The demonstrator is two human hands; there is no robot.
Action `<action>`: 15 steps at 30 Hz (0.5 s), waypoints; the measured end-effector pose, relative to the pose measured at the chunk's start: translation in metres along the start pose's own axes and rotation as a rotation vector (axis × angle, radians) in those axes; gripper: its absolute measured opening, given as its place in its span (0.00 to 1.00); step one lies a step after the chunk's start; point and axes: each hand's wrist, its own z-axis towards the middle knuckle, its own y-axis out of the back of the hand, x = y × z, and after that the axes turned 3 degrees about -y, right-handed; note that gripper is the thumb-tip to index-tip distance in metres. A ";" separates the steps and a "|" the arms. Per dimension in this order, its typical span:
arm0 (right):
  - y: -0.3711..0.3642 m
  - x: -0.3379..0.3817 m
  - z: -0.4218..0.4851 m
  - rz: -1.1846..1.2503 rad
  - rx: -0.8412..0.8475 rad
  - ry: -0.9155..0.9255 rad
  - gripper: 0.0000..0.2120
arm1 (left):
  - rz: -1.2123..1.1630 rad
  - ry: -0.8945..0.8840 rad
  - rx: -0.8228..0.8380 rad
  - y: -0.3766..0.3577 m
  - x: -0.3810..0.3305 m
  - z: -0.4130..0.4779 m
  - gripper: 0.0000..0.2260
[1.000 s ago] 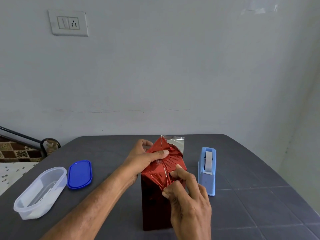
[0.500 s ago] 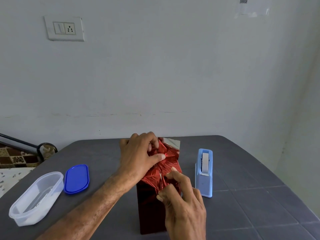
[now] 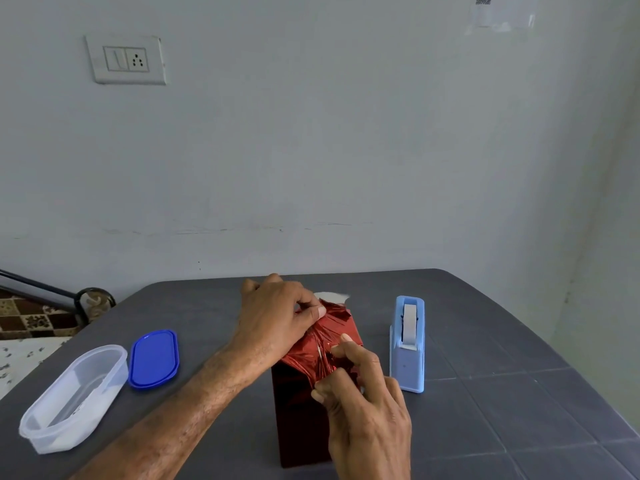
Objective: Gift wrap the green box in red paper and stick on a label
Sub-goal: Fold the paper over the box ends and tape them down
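The red foil paper (image 3: 334, 336) is hiding the wrapped box (image 3: 298, 414) completely, and a pale flap (image 3: 329, 296) at its 12 o'clock is too blurred to read. A light blue tape dispenser (image 3: 407, 344) is standing at 3 o'clock, with 1 blue lid (image 3: 154, 358) and 1 clear tub (image 3: 74, 396) lying at 9 o'clock. The box is standing mid-table (image 3: 485, 375) with its long axis vertical. The left hand (image 3: 273, 317) is clutching the crumpled top folds, and the right hand (image 3: 367, 410) is pinching them at 6 o'clock.
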 end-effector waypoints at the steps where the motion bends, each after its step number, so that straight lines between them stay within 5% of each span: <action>1: 0.001 0.000 0.000 0.005 0.003 0.006 0.09 | 0.005 -0.001 0.015 0.000 0.002 -0.001 0.12; 9: 0.000 -0.002 0.000 0.044 0.004 -0.001 0.08 | -0.160 -0.061 0.166 0.000 0.010 -0.017 0.42; 15: -0.005 -0.005 -0.007 0.121 -0.046 0.000 0.04 | -0.424 -0.041 0.201 -0.005 0.016 -0.024 0.43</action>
